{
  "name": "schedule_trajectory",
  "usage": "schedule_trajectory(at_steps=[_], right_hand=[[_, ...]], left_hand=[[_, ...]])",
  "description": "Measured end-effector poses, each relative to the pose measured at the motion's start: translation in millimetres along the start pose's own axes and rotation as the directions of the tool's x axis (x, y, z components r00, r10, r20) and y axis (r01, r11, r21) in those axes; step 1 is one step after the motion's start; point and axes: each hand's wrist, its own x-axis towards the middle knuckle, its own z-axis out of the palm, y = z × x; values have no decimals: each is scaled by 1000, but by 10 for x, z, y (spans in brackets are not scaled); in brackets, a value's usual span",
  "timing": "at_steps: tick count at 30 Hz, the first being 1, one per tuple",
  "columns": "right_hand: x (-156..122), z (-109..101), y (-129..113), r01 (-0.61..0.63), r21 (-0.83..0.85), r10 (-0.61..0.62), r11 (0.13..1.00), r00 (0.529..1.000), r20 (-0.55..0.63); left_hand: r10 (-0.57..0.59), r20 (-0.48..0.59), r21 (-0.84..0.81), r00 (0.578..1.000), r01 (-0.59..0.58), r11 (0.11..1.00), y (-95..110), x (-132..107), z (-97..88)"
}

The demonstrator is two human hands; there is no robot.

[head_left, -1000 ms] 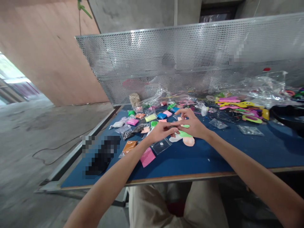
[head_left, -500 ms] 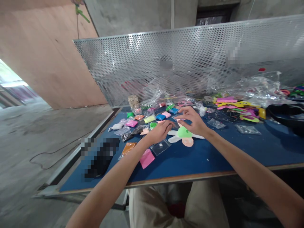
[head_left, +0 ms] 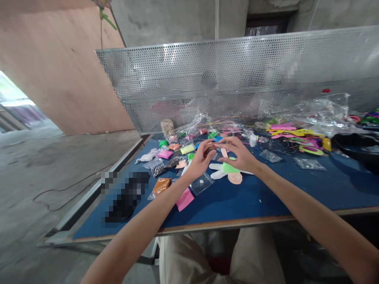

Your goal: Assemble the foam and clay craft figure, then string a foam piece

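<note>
My left hand [head_left: 202, 161] is raised over the table with its thumb apart from its bent fingers. Facing it, my right hand [head_left: 238, 154] has its fingers stretched out and its thumb held away. The fingertips of both hands meet or overlap; anything small between them cannot be made out. Just below the right hand lies a flat figure with a green body [head_left: 229, 167], white limbs [head_left: 217, 172] and a peach round piece [head_left: 235, 178]. A clear zip bag [head_left: 201, 183] with a small white disc is under my left wrist, near a pink sheet [head_left: 185, 199].
Several coloured clay-like packets, such as a pink one [head_left: 165, 154] and an orange-brown one [head_left: 161, 185], lie at left. Colourful foam cutouts [head_left: 293, 132] and clear plastic [head_left: 322, 106] pile up at right, beside a black bowl-like object [head_left: 352, 146]. A perforated metal panel [head_left: 189, 75] stands behind.
Fingers of both hands have gone from curled, pinching shapes to straighter ones, with the thumbs spread away. The fingertips have come together. The view has shifted slightly.
</note>
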Motion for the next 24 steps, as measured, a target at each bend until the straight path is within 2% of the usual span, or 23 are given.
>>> schedule_trajectory(at_steps=[3, 7, 12, 19, 24], right_hand=[[22, 86, -110, 58, -140, -59, 989, 998, -1], [34, 193, -205, 3, -180, -16, 984, 998, -68], [33, 150, -164, 21, -210, -51, 978, 990, -135], [47, 175, -113, 75, -221, -82, 972, 996, -22], [40, 187, -136, 38, -112, -36, 993, 999, 22]], left_hand=[[-72, 28, -190, 997, 76, 979, -11, -33, 107], [-155, 66, -289, 986, 167, 943, 8, -55, 168], [-164, 134, -177, 977, 187, 966, 108, -25, 29], [-147, 141, -185, 979, 172, 968, 97, -31, -11], [-85, 118, -48, 989, 91, 995, 144, -34, -21]])
